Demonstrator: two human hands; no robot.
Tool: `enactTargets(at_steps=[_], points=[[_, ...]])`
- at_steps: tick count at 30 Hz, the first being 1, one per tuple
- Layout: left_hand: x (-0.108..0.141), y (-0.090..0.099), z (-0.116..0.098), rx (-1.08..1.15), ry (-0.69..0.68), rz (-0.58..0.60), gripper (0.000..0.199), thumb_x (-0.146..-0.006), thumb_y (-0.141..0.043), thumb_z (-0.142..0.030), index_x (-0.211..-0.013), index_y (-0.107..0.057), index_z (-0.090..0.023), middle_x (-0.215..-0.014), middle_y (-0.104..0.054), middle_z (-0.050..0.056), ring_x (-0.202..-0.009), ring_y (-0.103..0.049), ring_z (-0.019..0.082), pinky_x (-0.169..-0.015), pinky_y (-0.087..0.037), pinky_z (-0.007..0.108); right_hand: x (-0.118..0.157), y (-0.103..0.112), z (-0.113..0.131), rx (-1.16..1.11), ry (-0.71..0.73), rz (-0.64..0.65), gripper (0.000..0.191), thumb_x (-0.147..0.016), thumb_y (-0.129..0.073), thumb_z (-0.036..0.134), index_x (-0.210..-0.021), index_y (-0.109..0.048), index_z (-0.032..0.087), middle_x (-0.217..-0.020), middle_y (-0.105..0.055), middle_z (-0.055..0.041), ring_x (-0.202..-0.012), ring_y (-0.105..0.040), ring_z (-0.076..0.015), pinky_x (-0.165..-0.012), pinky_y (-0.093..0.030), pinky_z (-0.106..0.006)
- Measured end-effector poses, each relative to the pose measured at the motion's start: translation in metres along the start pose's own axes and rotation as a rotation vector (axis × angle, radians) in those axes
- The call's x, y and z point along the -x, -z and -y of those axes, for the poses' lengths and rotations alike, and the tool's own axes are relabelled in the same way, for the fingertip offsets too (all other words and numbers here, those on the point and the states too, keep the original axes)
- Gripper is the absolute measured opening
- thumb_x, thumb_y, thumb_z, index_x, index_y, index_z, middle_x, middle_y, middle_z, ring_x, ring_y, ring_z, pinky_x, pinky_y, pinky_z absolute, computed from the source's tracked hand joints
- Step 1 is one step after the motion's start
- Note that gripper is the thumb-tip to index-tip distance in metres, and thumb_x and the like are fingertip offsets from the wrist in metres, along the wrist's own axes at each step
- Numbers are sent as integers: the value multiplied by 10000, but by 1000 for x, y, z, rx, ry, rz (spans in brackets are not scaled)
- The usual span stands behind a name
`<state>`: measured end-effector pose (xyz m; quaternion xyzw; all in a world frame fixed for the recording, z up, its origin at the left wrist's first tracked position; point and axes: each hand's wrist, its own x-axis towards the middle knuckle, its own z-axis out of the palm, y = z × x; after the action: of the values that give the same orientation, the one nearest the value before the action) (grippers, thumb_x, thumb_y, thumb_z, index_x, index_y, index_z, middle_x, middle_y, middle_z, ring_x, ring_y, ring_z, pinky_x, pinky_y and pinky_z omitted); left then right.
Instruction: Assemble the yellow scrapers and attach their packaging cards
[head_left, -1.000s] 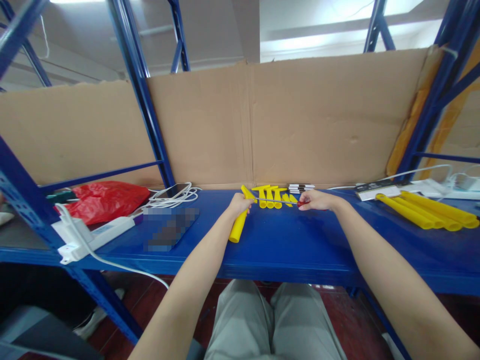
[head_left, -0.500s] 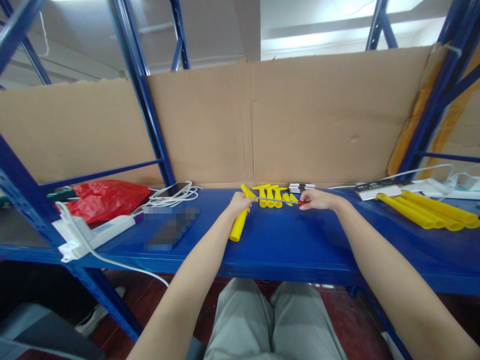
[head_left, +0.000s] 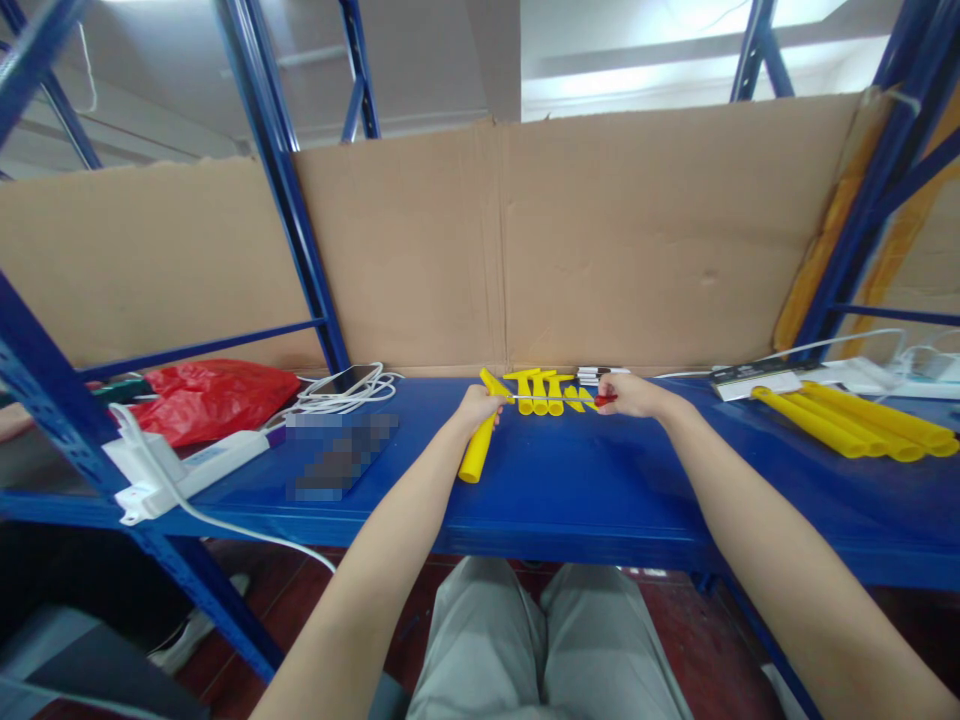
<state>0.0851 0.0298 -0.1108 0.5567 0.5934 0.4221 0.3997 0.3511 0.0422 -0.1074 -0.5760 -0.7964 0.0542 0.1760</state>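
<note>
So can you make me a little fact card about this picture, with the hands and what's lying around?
Left hand: holding a yellow tube
Right hand: holding a red-handled tool; its thin metal shaft points toward the left hand
Beyond the shaft: small yellow pieces
Far right: more yellow tubes
Far left: red bag, white power strip
Work surface: blue shelf
Back: brown cardboard

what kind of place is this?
Probably a makeshift workbench in a workshop or warehouse: a blue metal rack shelf serves as the worktop, a cardboard panel stands behind it, and the right hand holds a red-handled tool near yellow tubular parts.
</note>
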Motion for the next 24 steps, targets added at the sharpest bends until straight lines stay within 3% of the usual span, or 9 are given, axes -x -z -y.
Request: enactTargets(at_steps=[5,14,24], points=[[-2,0,1,-24,-8,-4,244,-742,-547,-50,-530,-485,-152,-377,-443,-34,-324,-430,89,-382,-362,204,-2,-3,5,124,-42,-51,159,-647,-657,225,-767,-555,203,-778,-668,-25,-702,-580,-160,-587,-390,-233],[-6,3,2,-186,-49,-87,276,-695,-604,-29,-482,-485,-158,-334,-440,-38,-296,-425,86,-388,-344,192,5,5,25,254,43,-112,67,-713,-570,200,-780,-563,205,-861,-684,-78,-749,-600,-190,-612,-374,-254],[-3,7,1,-253,-59,-74,336,-750,-566,-42,-454,-460,-161,-325,-431,-39,-290,-418,78,-379,-339,188,13,10,36,340,34,-74,127,-757,-595,268,-862,-596,196,-873,-690,-93,-776,-608,-205,-581,-334,-261]])
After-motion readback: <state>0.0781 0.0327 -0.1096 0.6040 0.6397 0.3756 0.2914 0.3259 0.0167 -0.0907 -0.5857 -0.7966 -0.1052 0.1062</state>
